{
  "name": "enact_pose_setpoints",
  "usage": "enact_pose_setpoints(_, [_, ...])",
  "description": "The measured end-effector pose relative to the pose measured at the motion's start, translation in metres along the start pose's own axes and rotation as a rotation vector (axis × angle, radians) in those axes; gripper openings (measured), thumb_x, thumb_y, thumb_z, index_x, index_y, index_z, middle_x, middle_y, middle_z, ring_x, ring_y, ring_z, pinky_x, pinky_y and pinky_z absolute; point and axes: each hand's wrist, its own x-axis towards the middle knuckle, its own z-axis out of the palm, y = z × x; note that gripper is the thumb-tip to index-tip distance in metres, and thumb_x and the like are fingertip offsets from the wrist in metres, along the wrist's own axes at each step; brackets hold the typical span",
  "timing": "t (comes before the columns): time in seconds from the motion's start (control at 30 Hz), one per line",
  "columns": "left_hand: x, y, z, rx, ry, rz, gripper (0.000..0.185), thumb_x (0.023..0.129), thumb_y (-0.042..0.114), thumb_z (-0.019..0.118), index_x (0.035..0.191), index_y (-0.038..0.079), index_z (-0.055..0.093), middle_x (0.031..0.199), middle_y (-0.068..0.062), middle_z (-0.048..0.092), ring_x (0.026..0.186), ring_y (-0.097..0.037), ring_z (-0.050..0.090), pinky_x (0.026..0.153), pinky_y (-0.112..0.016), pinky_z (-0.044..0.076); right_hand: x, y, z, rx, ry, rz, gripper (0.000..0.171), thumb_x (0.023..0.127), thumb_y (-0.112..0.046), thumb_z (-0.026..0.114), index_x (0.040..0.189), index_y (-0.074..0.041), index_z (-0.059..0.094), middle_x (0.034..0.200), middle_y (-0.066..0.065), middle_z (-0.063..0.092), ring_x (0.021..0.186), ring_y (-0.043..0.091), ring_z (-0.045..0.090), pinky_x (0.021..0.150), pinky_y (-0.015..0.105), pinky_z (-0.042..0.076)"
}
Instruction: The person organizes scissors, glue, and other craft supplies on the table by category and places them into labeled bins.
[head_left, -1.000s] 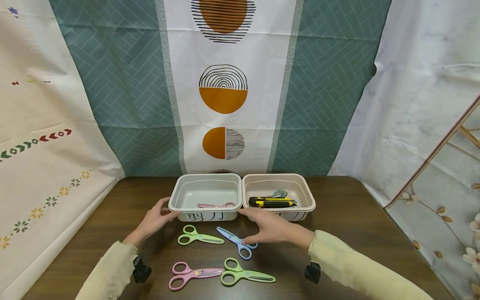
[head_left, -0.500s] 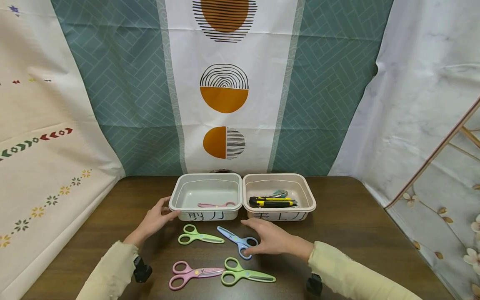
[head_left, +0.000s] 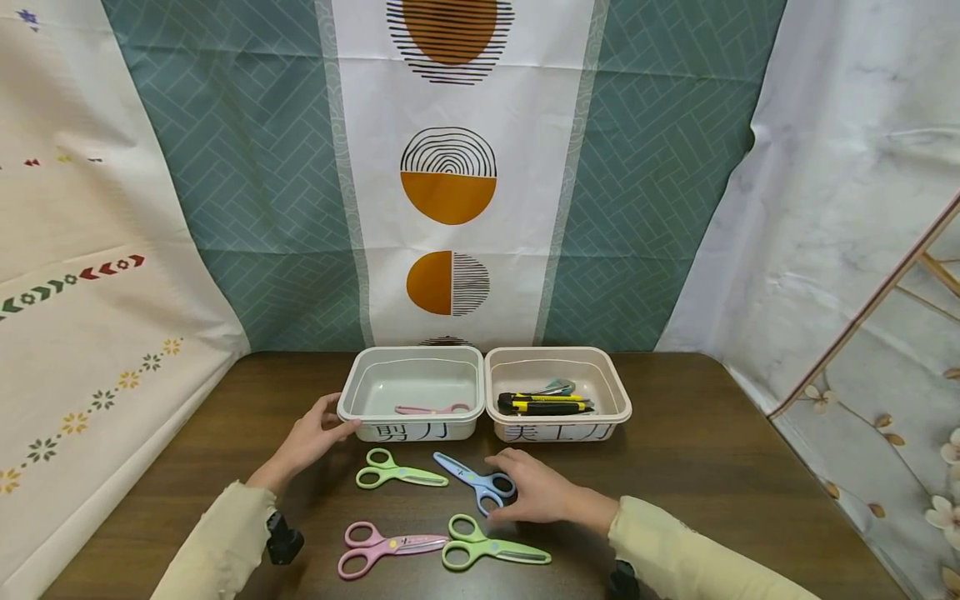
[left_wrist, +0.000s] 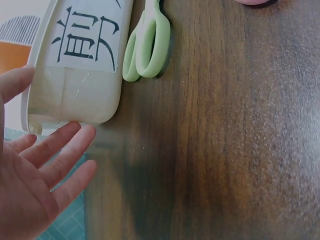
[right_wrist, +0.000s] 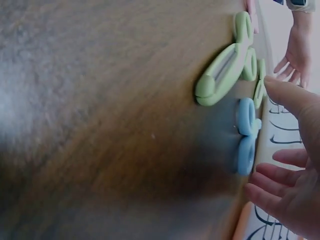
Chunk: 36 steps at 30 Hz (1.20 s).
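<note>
R hand [head_left: 536, 492] sits over the loop end of the blue scissors [head_left: 474, 482], fingers loose and spread, nothing gripped. In the wrist view the fingertips [right_wrist: 280, 175] are just beside the blue loops; can't tell if they touch. L hand [head_left: 311, 437] is flat-fingered against the left end of the left bin [head_left: 411, 352], thumb near the rim, not curled round it.

Step in hand, as I read it: reaching for the blue pair, with the L hand steadying the bin. The blue pair lies flat on the table [head_left: 712, 467], blades pointing up-left toward the bin front, loops under the R fingers.

A pick-up here calls for a pinch on the loops and a clean lift, since the pair lies flat w/ no gap under it.

Edges and room: green scissors [head_left: 397, 473] lie near, left of the blue blades. A 2nd green pair [head_left: 491, 550] and a pink pair [head_left: 386, 547] sit closer to me, apart from the blue. The right bin [head_left: 558, 352], w/ yellow knives [head_left: 543, 405], touches the left bin. The left bin holds one pink pair [head_left: 431, 410] near its front wall, w/ bare floor behind it. The table right of the R hand is bare.
</note>
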Motion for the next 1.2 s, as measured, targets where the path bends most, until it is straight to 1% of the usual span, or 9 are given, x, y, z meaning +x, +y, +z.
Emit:
enact_pose_setpoints(0.13, [-0.001,0.001,0.000,0.002,-0.002,-0.003,0.069,0.085,0.033,0.062,0.135,-0.002,0.029,0.111,-0.028,0.057,0.084,-0.026,0.063,0.081,-0.049,0.045,0.002,0.000,0.005,0.006,-0.013,0.012,0.073,0.069,-0.044,0.074,0.122,0.001,0.052,0.111,0.006,0.053,0.101,0.016,0.049,0.087,0.029,0.042])
enact_pose_setpoints(0.37, [-0.001,0.001,0.000,0.005,0.002,-0.001,0.069,0.085,0.032,0.062,0.135,-0.001,0.029,0.110,-0.027,0.057,0.083,-0.025,0.063,0.081,-0.049,0.045,0.005,0.000,0.008,-0.006,0.007,0.010,0.070,0.066,-0.044,0.077,0.117,-0.001,0.055,0.105,0.003,0.052,0.095,0.013,0.046,0.081,0.025,0.041])
enact_pose_setpoints(0.47, [0.000,0.000,0.000,0.004,0.001,-0.003,0.069,0.085,0.033,0.062,0.135,-0.001,0.029,0.110,-0.026,0.057,0.083,-0.025,0.063,0.082,-0.049,0.044,0.006,0.001,0.011,-0.004,-0.001,0.011,0.069,0.065,-0.042,0.078,0.116,-0.001,0.056,0.105,0.003,0.052,0.092,0.011,0.045,0.078,0.022,0.041])
enact_pose_setpoints(0.6, [0.000,0.000,0.000,0.004,0.000,-0.008,0.069,0.085,0.034,0.062,0.135,-0.001,0.029,0.109,-0.026,0.058,0.083,-0.025,0.063,0.082,-0.050,0.044,0.006,0.003,0.014,-0.005,-0.010,0.011,0.064,0.065,-0.040,0.078,0.113,-0.003,0.058,0.104,0.001,0.052,0.089,0.008,0.043,0.075,0.020,0.039])
enact_pose_setpoints(0.73, [0.000,-0.001,0.000,0.003,0.001,-0.008,0.069,0.085,0.034,0.062,0.135,0.000,0.028,0.110,-0.026,0.058,0.083,-0.024,0.063,0.083,-0.051,0.043,0.007,0.004,0.015,-0.018,0.007,0.002,0.057,0.064,-0.039,0.078,0.106,-0.004,0.061,0.098,-0.001,0.052,0.085,0.007,0.043,0.071,0.018,0.039])
enact_pose_setpoints(0.97, [0.000,0.000,0.000,-0.001,-0.011,-0.010,0.069,0.086,0.034,0.061,0.135,0.000,0.028,0.111,-0.026,0.057,0.084,-0.025,0.063,0.084,-0.051,0.043,0.008,0.004,0.014,-0.033,0.017,-0.014,0.048,0.065,-0.036,0.078,0.099,-0.006,0.064,0.091,-0.002,0.052,0.082,0.007,0.043,0.068,0.018,0.039])
enact_pose_setpoints(1.2, [-0.002,0.002,0.000,-0.014,-0.011,-0.003,0.069,0.085,0.032,0.062,0.135,-0.001,0.028,0.110,-0.026,0.057,0.083,-0.025,0.063,0.080,-0.048,0.046,0.010,0.000,0.009,-0.050,-0.012,0.003,0.045,0.062,-0.033,0.079,0.097,-0.007,0.066,0.086,-0.004,0.051,0.077,0.006,0.042,0.064,0.016,0.036])
